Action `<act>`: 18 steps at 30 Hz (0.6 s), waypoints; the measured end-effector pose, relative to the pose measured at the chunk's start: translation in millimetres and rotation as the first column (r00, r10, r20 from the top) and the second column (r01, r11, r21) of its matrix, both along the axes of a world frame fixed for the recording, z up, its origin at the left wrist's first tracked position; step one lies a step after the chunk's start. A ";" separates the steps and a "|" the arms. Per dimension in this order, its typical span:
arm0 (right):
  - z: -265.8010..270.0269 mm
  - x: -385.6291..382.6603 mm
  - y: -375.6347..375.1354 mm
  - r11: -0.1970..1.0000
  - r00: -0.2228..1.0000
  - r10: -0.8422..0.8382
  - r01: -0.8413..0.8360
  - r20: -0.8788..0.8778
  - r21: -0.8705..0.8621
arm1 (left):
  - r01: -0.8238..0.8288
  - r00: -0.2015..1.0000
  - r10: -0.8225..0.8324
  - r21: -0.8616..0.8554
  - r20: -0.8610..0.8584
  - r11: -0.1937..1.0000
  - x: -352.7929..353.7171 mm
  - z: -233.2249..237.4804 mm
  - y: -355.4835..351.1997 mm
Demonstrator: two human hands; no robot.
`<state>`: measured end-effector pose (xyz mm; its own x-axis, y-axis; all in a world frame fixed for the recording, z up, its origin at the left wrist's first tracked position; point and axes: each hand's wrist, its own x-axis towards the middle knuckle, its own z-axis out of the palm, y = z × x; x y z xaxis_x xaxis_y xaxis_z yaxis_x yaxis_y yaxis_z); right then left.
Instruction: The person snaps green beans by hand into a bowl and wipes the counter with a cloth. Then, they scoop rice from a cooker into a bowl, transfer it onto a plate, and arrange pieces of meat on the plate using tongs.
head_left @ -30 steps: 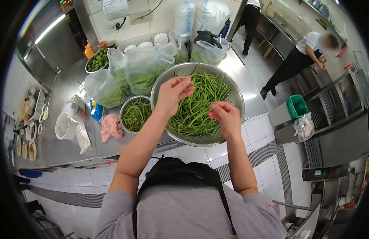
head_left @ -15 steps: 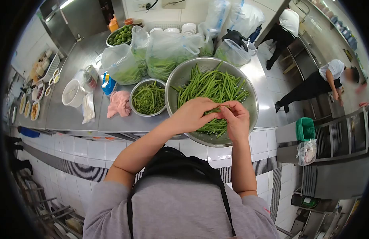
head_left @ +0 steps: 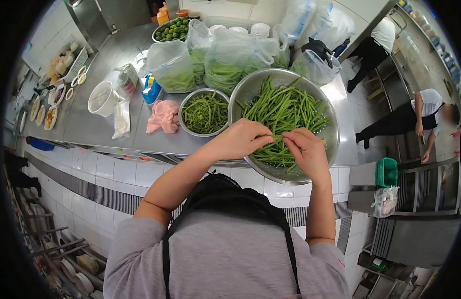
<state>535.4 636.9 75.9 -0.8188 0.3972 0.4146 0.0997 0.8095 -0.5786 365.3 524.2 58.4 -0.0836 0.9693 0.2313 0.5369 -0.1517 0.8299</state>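
Over the near part of a large metal colander (head_left: pixel 332 144), both of my hands pinch a green bean (head_left: pixel 278 137). My left hand (head_left: pixel 243 139) grips it from the left, with the fingertips closed on it. From the other side my right hand (head_left: pixel 307 152) holds it between thumb and fingers. Below and behind them lies a heap of long green beans (head_left: pixel 285 107) in the colander. To the left of the colander stands a smaller metal bowl (head_left: pixel 183 125) filled with thin green trimmings (head_left: pixel 204 112).
Plastic bags of greens (head_left: pixel 173 70) line the back of the steel counter (head_left: pixel 155 142). A pink cloth (head_left: pixel 163 117), a blue pack (head_left: pixel 151 89) and a white tub (head_left: pixel 100 98) stand left. A co-worker (head_left: pixel 429 109) bends at the right; another person (head_left: pixel 383 37) stands behind.
The view has shifted, so the counter's things appear further right. My fingertips have moved slightly apart along the bean, showing more of it between them.
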 end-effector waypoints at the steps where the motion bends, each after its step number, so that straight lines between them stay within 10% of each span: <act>1: -3.1 -1.3 -0.3 0.998 0.999 -0.003 0.001 0.032 0.064 | 0.022 0.999 -0.023 -0.004 -0.045 1.000 -0.5 -1.9 -1.8; 7: 7.9 -29.5 -20.6 0.997 0.998 0.044 -0.041 -0.048 0.065 | -0.065 0.955 0.088 0.089 -0.284 0.994 -14.9 3.5 -29.2; 13: 14.5 -89.9 -72.9 0.895 0.863 -0.108 -0.132 -0.494 -0.426 | -0.306 0.941 0.298 0.028 0.158 0.952 -74.7 -5.4 -78.9; 15: 2.2 -122.6 -94.8 0.960 0.890 0.017 -0.141 -0.455 -0.241 | -0.438 0.480 0.463 -0.253 0.746 0.862 -96.2 -13.6 -88.3; 18: -51.6 -167.5 -104.7 0.980 0.951 -0.023 -0.039 -0.308 -0.196 | -0.521 0.155 0.407 -0.275 0.900 0.808 -123.6 -23.3 -98.8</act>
